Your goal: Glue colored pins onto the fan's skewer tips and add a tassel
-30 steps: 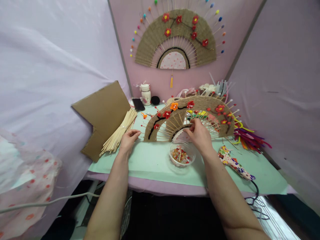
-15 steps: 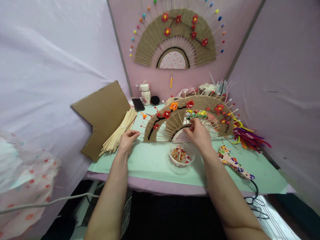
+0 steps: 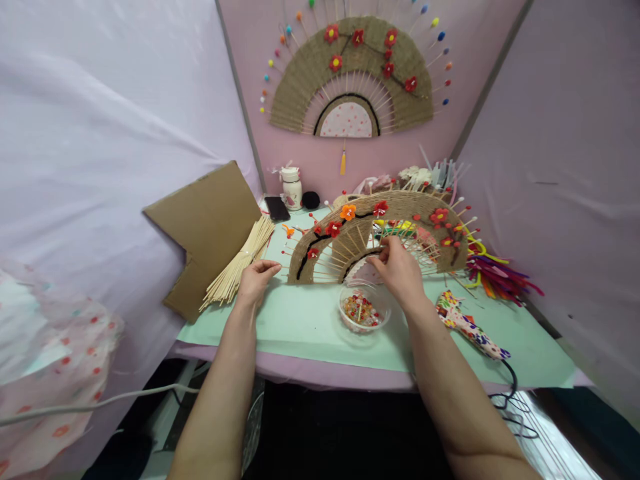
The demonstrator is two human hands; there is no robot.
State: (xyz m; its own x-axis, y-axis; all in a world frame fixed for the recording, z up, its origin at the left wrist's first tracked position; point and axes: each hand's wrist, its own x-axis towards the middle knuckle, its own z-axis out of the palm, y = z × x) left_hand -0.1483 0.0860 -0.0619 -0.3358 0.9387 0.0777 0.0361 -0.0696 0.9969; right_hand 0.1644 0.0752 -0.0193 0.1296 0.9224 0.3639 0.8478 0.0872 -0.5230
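Observation:
A twine-woven fan [image 3: 361,212] on thin sticks leans upright on the table, with red and orange flowers, a black branch line and red and white beads on its stick tips. My right hand [image 3: 399,272] pinches its inner part beside the dotted half-round centre [image 3: 364,272]. At the fan's lower left end, the fingertips of my left hand [image 3: 257,280] are pinched at the tip of an outermost stick; any bead between them is too small to make out. Just below my right hand stands a clear bowl of red, amber and clear beads [image 3: 361,311].
Left are a stick bundle [image 3: 237,263] and bent cardboard [image 3: 210,233]. A phone [image 3: 277,208] and white bottle [image 3: 291,189] stand behind. A patterned glue gun [image 3: 470,330] with a cord and pipe cleaners [image 3: 500,275] lie right. A larger fan [image 3: 295,87] hangs on the wall.
Both hands and the fan keep their places. Only a very slight shift of the whole view shows.

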